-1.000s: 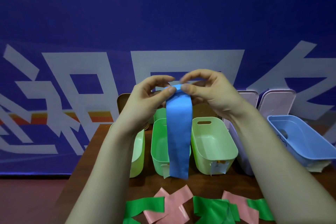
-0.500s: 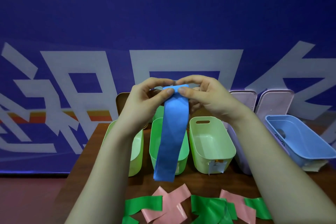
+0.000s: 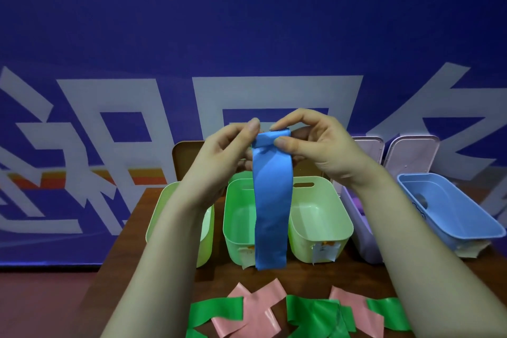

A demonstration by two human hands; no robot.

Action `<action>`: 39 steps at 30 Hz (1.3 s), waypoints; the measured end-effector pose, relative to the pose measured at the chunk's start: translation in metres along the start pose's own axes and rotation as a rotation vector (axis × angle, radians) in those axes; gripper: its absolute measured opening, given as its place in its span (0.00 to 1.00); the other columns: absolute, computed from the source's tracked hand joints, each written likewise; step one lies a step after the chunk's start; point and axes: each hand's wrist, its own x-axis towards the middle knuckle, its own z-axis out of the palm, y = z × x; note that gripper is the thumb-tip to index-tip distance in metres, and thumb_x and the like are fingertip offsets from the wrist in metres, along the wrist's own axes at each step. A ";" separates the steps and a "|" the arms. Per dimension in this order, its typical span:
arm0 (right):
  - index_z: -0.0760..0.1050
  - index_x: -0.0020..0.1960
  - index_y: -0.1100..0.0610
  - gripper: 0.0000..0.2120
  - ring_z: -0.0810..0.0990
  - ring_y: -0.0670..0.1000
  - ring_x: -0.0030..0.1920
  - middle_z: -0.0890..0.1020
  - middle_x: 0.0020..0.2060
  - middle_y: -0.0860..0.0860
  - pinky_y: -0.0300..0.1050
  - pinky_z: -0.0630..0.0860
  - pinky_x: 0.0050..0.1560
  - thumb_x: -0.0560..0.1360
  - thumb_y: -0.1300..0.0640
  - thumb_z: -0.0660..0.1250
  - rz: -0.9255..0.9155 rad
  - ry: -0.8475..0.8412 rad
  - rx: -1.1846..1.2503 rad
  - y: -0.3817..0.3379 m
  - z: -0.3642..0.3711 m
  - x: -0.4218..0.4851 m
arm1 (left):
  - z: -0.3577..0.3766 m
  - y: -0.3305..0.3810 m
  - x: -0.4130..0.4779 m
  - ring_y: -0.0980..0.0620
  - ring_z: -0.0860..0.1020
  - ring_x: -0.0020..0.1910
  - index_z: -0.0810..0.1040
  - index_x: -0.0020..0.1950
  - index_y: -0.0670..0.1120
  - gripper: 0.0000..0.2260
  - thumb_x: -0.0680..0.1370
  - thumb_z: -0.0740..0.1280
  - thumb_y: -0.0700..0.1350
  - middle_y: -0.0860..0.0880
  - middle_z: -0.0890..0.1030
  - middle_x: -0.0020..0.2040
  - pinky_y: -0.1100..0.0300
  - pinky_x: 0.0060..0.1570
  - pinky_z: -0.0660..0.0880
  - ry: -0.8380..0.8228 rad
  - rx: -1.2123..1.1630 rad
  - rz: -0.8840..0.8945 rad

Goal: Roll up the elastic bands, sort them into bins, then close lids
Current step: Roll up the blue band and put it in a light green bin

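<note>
— Blue elastic band (image 3: 271,200) up in the air, top end turned over on itself. Who has it?

— Both. We log the left hand (image 3: 219,156) and the right hand (image 3: 323,151) raised together, each pinching that folded top end between thumb and forefinger, one at either edge. The other fingers are curled behind.

— And the rest of the strip?

— Hangs straight down, loose, in front of the bins. Its free lower end shows against the bins' front bottom edges, clear of the wooden table (image 3: 129,255).

— Bins, left to right?

— Yellow-green bin (image 3: 162,217), partly behind the left forearm. Then the green bin (image 3: 236,217) and the pale green bin (image 3: 323,217), side by side, paper labels on their fronts. Then the lilac bin (image 3: 359,233), mostly hidden by the right forearm. The blue bin (image 3: 450,208) sits farthest right. All are open.

— Anything inside?

— Possibly something purple in the lilac one; we cannot tell more from here.

— Lids?

— Lilac lids (image 3: 411,153), two, stand propped against the blue backdrop (image 3: 247,22) behind the right-hand bins. We note a brown lid (image 3: 183,162) upright behind the left ones.

— Near edge of the table?

— Green bands (image 3: 216,313) and pink bands (image 3: 263,310) lie flat, unrolled, overlapping one another.
</note>
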 end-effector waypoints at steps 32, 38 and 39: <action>0.79 0.50 0.50 0.13 0.83 0.45 0.40 0.84 0.38 0.45 0.43 0.78 0.38 0.72 0.46 0.62 0.079 0.075 -0.046 0.011 0.002 0.000 | 0.007 -0.009 0.007 0.48 0.79 0.48 0.75 0.57 0.55 0.18 0.73 0.72 0.37 0.47 0.77 0.46 0.55 0.51 0.78 0.012 0.152 0.280; 0.73 0.60 0.56 0.11 0.82 0.45 0.48 0.83 0.48 0.51 0.41 0.80 0.49 0.78 0.60 0.60 0.038 0.042 0.044 0.015 0.000 0.002 | 0.011 -0.010 0.007 0.48 0.79 0.48 0.76 0.55 0.57 0.19 0.70 0.74 0.37 0.52 0.79 0.46 0.53 0.51 0.79 0.100 0.184 0.321; 0.72 0.59 0.56 0.11 0.82 0.45 0.47 0.84 0.47 0.50 0.39 0.79 0.48 0.78 0.61 0.61 0.040 0.035 0.075 0.015 -0.001 0.002 | 0.013 -0.010 0.007 0.48 0.79 0.49 0.77 0.55 0.55 0.18 0.71 0.74 0.37 0.51 0.80 0.47 0.53 0.50 0.79 0.104 0.176 0.313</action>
